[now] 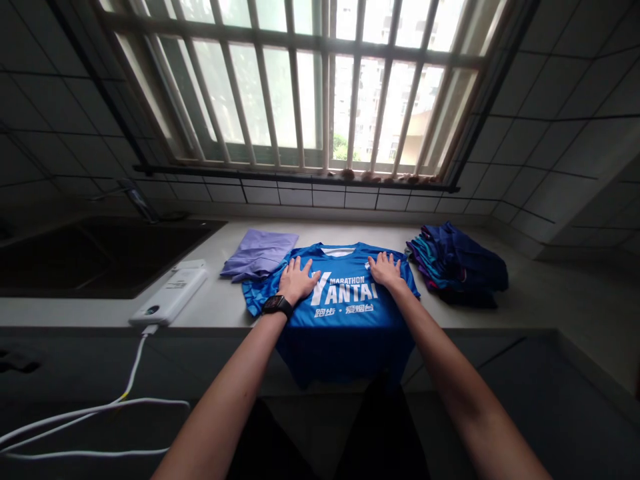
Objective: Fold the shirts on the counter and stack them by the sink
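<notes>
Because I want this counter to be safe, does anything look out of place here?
Yes: the white device, with a cable plugged in, lies right beside the sink, an odd place for electronics. I see nothing spilled or damaged.

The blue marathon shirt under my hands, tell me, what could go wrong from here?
The blue fabric shirt with white lettering hangs over the front edge of the white counter, so it might slide down if the left hand and right hand both let go.

The white rectangular device sits near that edge with a white cable dangling; a snag could pull it off.

The folded lavender cloth lies close beside the shirt, so shifting the shirt might disturb it.
</notes>
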The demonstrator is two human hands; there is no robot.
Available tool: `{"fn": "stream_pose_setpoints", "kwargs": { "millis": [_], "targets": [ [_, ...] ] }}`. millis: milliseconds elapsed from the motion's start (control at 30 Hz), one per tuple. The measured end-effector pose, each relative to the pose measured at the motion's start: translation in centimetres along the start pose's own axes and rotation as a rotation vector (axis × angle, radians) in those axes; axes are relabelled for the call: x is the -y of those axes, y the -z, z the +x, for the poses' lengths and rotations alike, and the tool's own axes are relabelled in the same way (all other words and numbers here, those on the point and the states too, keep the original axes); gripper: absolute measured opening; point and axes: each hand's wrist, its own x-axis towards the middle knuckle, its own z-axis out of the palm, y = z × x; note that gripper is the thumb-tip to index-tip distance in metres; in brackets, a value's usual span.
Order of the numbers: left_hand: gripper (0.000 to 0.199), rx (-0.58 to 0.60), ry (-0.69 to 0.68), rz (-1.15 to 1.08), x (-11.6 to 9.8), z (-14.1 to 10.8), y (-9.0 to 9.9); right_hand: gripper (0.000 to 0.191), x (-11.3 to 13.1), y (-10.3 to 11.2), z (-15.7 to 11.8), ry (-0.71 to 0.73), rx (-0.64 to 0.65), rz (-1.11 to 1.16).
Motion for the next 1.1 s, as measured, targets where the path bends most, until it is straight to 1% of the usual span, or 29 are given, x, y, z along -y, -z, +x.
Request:
{"fn": "stream_pose_setpoints", "kwargs": {
  "millis": [67,167,200,300,400,467,533,567,600,633,667,700,733,767,800,833,900,967,1000,1033,1100],
  "targets": [
    [0.072,0.001,0.001,0.001,0.0,0.0,0.0,0.068,1.4,-0.1,-0.7,0.051,-0.028,0.033],
    [0.072,-0.007,-0.001,0.01,0.2,0.1,-0.2,0.066,3.3,-0.8,-1.9,0.259,0.017,0.044],
    [0.071,-0.01,-0.001,0.011,0.3,0.2,-0.2,0.065,3.7,-1.0,-2.2,0.291,0.037,0.043],
    [0.071,-0.019,-0.003,0.012,0.2,0.2,-0.4,0.064,4.1,-1.5,-2.6,0.279,0.044,0.056],
    [0.067,-0.042,-0.003,0.022,-0.5,-0.2,-0.1,0.064,3.9,-1.6,-2.6,0.275,0.036,0.072],
    [0.064,-0.109,-0.05,0.041,-1.0,-1.0,0.7,0.065,3.9,-1.5,-2.6,0.277,0.037,0.08],
    [0.06,-0.219,-0.108,0.049,-0.6,-2.3,1.7,0.065,3.9,-1.4,-2.7,0.274,0.036,0.088],
    [0.058,-0.285,-0.094,0.044,0.1,-3.0,2.3,0.065,3.9,-1.5,-2.7,0.272,0.033,0.09],
    [0.055,-0.346,-0.035,0.034,1.2,-3.6,2.8,0.065,3.9,-1.5,-2.7,0.27,0.03,0.091],
    [0.051,-0.393,0.065,0.02,2.6,-4.2,3.2,0.065,3.9,-1.6,-2.7,0.268,0.028,0.09],
    [0.048,-0.419,0.194,0.006,4.4,-4.8,3.4,0.065,3.9,-1.6,-2.7,0.267,0.026,0.089],
    [0.046,-0.409,0.315,-0.008,6.2,-5.1,3.6,0.065,3.9,-1.7,-2.7,0.268,0.025,0.087],
    [0.048,-0.345,0.415,-0.025,8.1,-5.4,3.5,0.065,3.9,-1.8,-2.6,0.272,0.025,0.085],
    [0.054,-0.279,0.469,-0.038,9.7,-5.5,3.4,0.065,3.9,-1.8,-2.6,0.277,0.025,0.082],
    [0.058,-0.235,0.484,-0.05,11.1,-5.5,3.1,0.065,3.9,-1.8,-2.6,0.28,0.026,0.079],
    [0.059,-0.205,0.474,-0.066,12.0,-5.4,2.9,0.065,3.9,-1.8,-2.5,0.282,0.028,0.075],
    [0.048,-0.19,0.393,-0.126,12.8,-5.1,2.4,0.065,3.8,-1.9,-2.5,0.28,0.03,0.068],
    [0.032,-0.19,0.281,-0.267,12.3,-4.9,2.1,0.065,3.8,-2.0,-2.5,0.275,0.027,0.067],
    [0.028,-0.195,0.224,-0.364,11.9,-4.8,2.0,0.065,3.8,-2.0,-2.5,0.276,0.024,0.07],
    [0.027,-0.211,0.173,-0.468,11.5,-4.8,2.1,0.065,3.8,-2.1,-2.5,0.278,0.021,0.074],
    [0.029,-0.302,0.108,-0.648,11.0,-4.7,2.4,0.065,3.8,-2.1,-2.5,0.28,0.018,0.083]
  ]
}}
